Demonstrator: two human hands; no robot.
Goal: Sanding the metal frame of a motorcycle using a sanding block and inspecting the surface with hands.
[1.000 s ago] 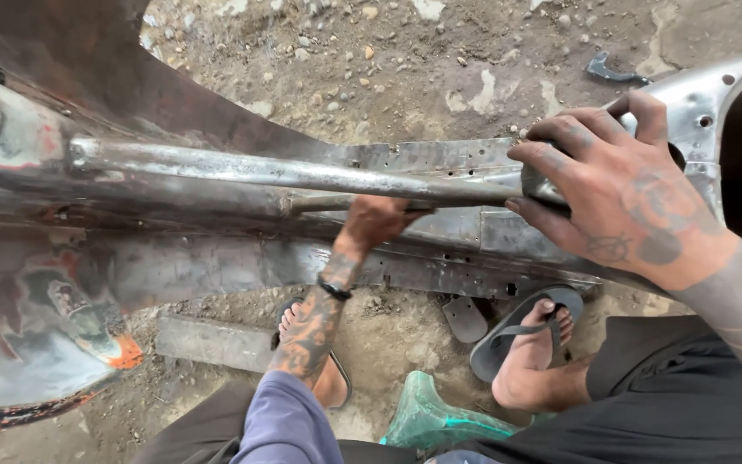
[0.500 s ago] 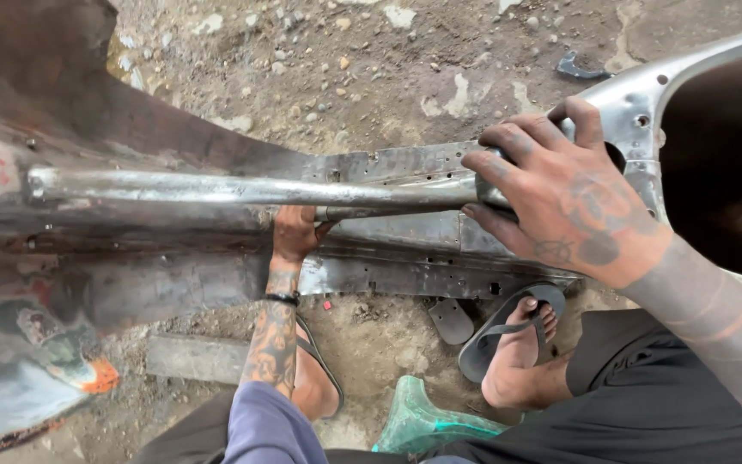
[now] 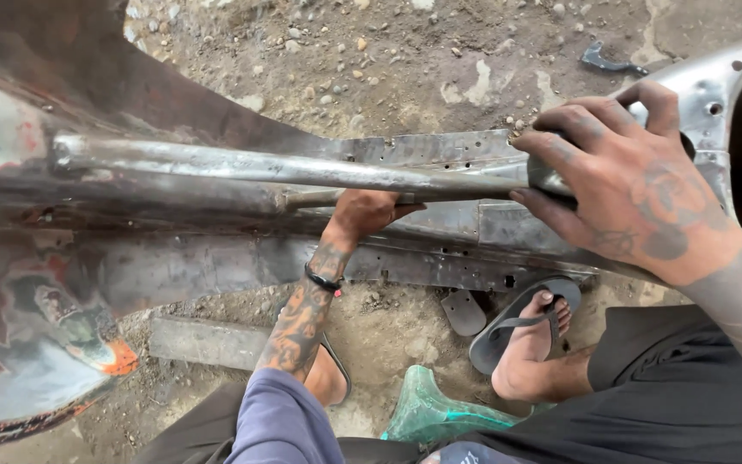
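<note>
Metal bar [image 3: 285, 167]: long, round, dull grey with rust and scorch marks. It lies nearly level, its one end gripped inside the right hand [image 3: 624, 185], the rest running out to that hand's left. Sheet-metal body panel [image 3: 440, 245]: bare, rusted, punched with small holes, directly beneath the bar. The left hand [image 3: 371, 210] presses against it from below.

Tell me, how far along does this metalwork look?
Done: the long metal bar already lies along the stripped, rusty body panel. In hand: the right hand grips the bar's end, while the left hand reaches underneath it. Left: no weld or fastener joining them is visible, so fixing seems outstanding.
</note>
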